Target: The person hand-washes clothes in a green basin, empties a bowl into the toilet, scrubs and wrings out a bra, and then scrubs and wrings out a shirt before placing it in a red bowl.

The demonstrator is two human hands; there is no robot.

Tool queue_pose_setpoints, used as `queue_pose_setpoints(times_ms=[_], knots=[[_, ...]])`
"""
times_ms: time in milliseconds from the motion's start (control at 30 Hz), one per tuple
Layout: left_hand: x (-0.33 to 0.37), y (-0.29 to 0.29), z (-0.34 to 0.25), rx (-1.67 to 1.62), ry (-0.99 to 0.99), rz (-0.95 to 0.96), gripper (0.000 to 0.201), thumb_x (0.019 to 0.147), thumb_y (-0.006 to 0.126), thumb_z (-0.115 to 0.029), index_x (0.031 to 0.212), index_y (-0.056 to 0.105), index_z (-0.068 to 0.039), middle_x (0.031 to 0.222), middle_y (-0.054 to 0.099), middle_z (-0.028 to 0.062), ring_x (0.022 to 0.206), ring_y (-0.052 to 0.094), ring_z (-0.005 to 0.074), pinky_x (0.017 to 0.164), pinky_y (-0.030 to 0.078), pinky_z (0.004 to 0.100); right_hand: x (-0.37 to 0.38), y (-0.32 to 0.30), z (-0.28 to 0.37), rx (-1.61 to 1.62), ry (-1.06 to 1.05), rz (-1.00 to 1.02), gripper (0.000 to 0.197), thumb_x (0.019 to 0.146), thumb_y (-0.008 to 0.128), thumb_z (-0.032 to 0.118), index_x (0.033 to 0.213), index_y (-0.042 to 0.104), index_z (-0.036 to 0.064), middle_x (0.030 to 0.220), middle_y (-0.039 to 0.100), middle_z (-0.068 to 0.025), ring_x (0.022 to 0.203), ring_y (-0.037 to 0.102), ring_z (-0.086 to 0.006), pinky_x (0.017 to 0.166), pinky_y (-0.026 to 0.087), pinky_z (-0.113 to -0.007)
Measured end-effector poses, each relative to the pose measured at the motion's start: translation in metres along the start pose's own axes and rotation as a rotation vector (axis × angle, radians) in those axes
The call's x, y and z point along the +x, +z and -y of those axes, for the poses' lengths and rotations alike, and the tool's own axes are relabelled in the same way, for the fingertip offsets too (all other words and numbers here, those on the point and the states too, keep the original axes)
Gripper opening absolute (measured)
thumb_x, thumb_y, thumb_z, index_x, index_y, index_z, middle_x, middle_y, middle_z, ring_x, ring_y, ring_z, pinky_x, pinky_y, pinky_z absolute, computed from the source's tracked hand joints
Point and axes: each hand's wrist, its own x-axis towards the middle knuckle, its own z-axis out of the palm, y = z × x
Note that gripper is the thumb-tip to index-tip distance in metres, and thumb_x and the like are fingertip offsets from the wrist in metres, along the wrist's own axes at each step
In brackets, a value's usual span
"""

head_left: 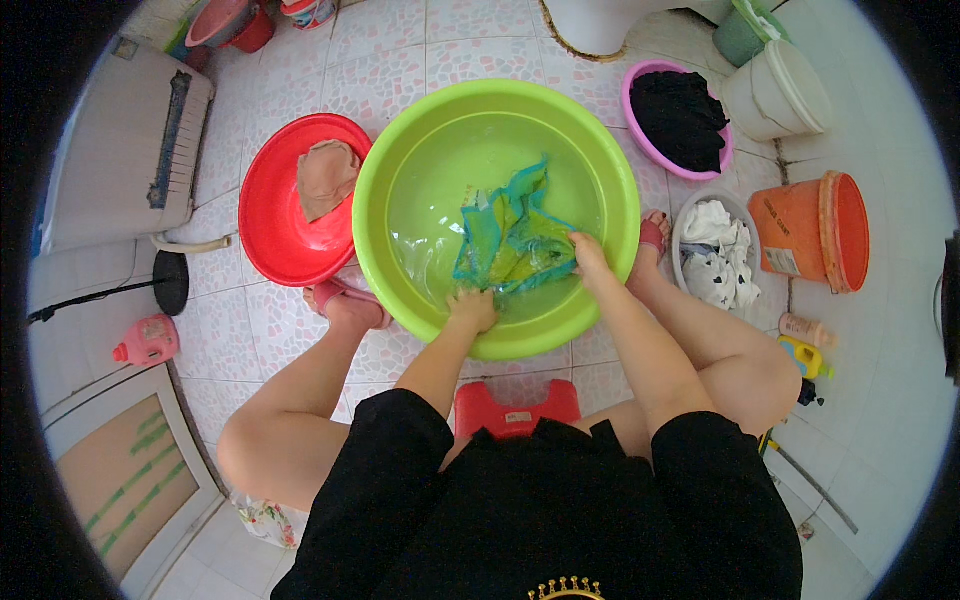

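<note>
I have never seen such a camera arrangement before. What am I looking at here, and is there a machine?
There is no machine: these are a person's bare hands. The picture comes from a fisheye camera worn on the head, looking down, so straight edges bend near the dark rim.

On the tiled floor stands a green basin with water. In it lies a green cloth with blue edges. The right hand holds its right side; the left hand dips into the water beside it, its fingertips unclear.

Around are a red basin with a tan cloth and a pink basin with black fabric.
</note>
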Motion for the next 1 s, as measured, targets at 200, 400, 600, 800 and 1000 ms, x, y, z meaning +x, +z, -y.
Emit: queue_pose_setpoints(times_ms=[200, 400, 600, 800, 1000], knots=[[0.005, 0.015, 0.001, 0.005, 0.044, -0.046, 0.042, 0.082, 0.042, -0.028, 0.122, 0.041, -0.017, 0.127, 0.039, 0.0145, 0.117, 0.034, 0.0340, 0.092, 0.027, 0.0511, -0.029, 0.009, -0.005, -0.040, -0.153, -0.049, 0.051, 0.084, 0.048, 0.035, 0.120, 0.041, -0.0007, 0.116, 0.048, -0.0127, 0.101, 0.047, -0.0217, 0.087, 0.035, -0.032], [0.009, 0.021, 0.004, -0.046, 0.028, -0.077, 0.048, 0.080, 0.044, -0.033, 0.126, 0.035, -0.022, 0.125, 0.038, 0.0173, 0.117, 0.033, 0.0370, 0.093, 0.028, 0.0509, -0.080, 0.017, 0.025, -0.025, -0.206, 0.169, 0.048, 0.085, 0.049, 0.036, 0.118, 0.045, 0.0007, 0.112, 0.052, -0.0094, 0.103, 0.046, -0.0181, 0.089, 0.034, -0.027], [-0.011, 0.031, -0.010, -0.010, 0.019, -0.122, 0.047, 0.081, 0.040, -0.027, 0.127, 0.033, -0.019, 0.125, 0.037, 0.0189, 0.117, 0.033, 0.0374, 0.093, 0.028, 0.0507, -0.100, 0.015, 0.040, -0.174, -0.248, 0.395, 0.051, 0.075, 0.061, 0.018, 0.121, 0.041, 0.0028, 0.113, 0.052, -0.0087, 0.104, 0.047, -0.0187, 0.090, 0.034, -0.027], [-0.027, 0.043, -0.017, -0.071, 0.015, -0.142, 0.042, 0.083, 0.034, -0.020, 0.125, 0.035, -0.015, 0.121, 0.041, 0.0165, 0.113, 0.036, 0.0342, 0.090, 0.029, 0.0492, -0.116, 0.017, 0.052, -0.377, -0.266, 0.543, 0.071, 0.065, 0.058, -0.002, 0.129, 0.030, 0.0034, 0.121, 0.045, -0.0116, 0.110, 0.043, -0.0210, 0.093, 0.034, -0.030], [-0.038, 0.061, -0.017, -0.141, 0.002, -0.284, 0.041, 0.080, 0.042, -0.019, 0.120, 0.037, -0.009, 0.116, 0.043, 0.0193, 0.110, 0.038, 0.0360, 0.088, 0.032, 0.0499, -0.128, 0.016, 0.060, -0.991, -0.559, 0.512, 0.066, 0.070, 0.050, 0.006, 0.131, 0.026, 0.0052, 0.120, 0.045, -0.0208, 0.107, 0.047, -0.0303, 0.091, 0.037, -0.032]])
